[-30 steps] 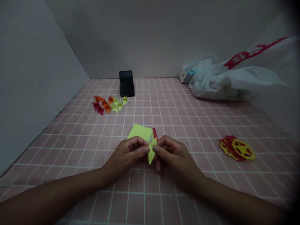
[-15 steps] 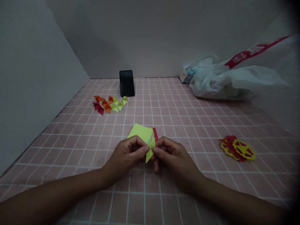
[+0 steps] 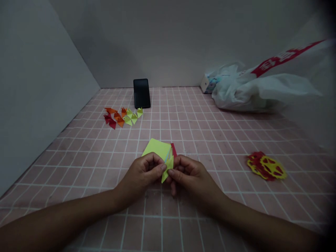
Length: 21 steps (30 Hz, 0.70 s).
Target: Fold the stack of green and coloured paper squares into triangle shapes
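A small folded piece of yellow paper [image 3: 167,171] is pinched between both hands, its pointed end facing down toward me. My left hand [image 3: 147,172] grips its left side between thumb and bent forefinger. On the right side, my right hand [image 3: 189,174] presses its thumb against the lower part, with the forefinger behind. Just beyond the fingers lies a stack of yellow paper sheets [image 3: 156,147]. A red paper edge [image 3: 174,149] sticks out at the stack's right. My hands hide the near part of the stack.
Several small folded paper pieces [image 3: 120,120] in red, orange and yellow lie at the back left. A black phone [image 3: 142,93] leans behind them. At right are red and yellow paper cutouts [image 3: 273,167]. A white plastic bag [image 3: 236,92] and a box [image 3: 207,84] sit at the back right.
My right thumb has slid slightly down and left along the folded yellow paper, whose lower tip has shifted a little left. My left hand keeps its pinch.
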### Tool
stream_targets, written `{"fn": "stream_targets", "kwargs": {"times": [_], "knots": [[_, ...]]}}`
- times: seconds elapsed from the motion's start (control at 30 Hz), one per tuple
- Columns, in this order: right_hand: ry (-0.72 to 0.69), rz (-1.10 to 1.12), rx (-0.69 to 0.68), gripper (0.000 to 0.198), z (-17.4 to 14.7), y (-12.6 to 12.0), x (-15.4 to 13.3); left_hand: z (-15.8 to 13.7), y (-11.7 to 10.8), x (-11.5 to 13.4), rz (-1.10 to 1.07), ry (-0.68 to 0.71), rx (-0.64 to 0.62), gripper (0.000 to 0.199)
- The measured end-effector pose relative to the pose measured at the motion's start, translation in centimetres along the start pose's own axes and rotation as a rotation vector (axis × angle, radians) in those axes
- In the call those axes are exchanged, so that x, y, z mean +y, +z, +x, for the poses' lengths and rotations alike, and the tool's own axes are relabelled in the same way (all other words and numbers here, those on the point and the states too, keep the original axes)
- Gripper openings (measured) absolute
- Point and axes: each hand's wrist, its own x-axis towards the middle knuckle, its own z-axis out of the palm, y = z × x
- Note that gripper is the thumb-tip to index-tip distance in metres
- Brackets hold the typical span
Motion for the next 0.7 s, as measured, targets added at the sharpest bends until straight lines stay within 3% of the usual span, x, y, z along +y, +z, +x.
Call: {"fn": "stream_targets", "kwargs": {"times": [0.27, 0.47, 0.7], "knots": [[-0.009, -0.111, -0.02, 0.021, -0.18, -0.04, 0.36, -0.29, -0.27, -0.82, 0.161, 0.107, -0.02, 0.02], [-0.021, -0.13, -0.042, 0.026, -0.22, -0.09, 0.25, -0.34, -0.23, -0.8, 0.153, 0.134, -0.066, 0.021], [-0.048, -0.104, 0.005, 0.023, -0.36, -0.36, -0.19, -0.3, -0.09, -0.71, 0.029, 0.043, -0.134, 0.026]]}}
